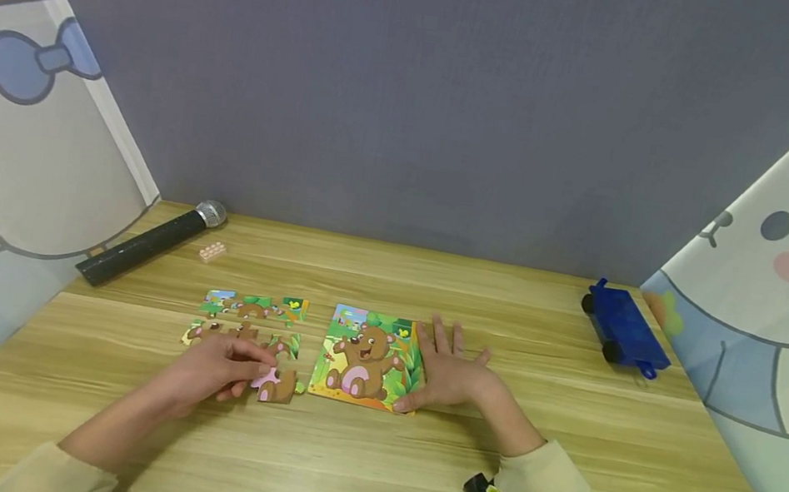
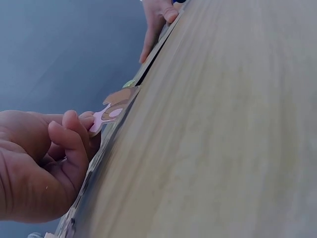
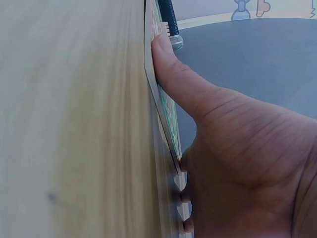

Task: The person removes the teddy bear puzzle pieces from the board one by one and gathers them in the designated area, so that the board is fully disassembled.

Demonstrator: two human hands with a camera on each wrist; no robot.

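My left hand (image 1: 214, 368) pinches a jigsaw piece (image 1: 278, 388) between thumb and fingers; it shows a brown leg and a pink patch. In the left wrist view the same piece (image 2: 116, 106) tilts up from the table. Beyond the left hand lie loose puzzle pieces (image 1: 254, 308) in rough rows, some partly hidden by the hand. To their right is a square bear picture board (image 1: 362, 355). My right hand (image 1: 451, 370) rests spread at its right edge, thumb on the lower right corner. In the right wrist view that thumb touches the board (image 3: 166, 106), its fingers straight.
A black microphone (image 1: 151, 244) lies at the back left, beside a small pink toy brick (image 1: 212, 251). A blue wheeled toy cart (image 1: 628, 329) stands at the back right. A small black object (image 1: 479, 491) with a yellow part sits by the right sleeve. Printed panels flank the wooden table (image 1: 332, 473).
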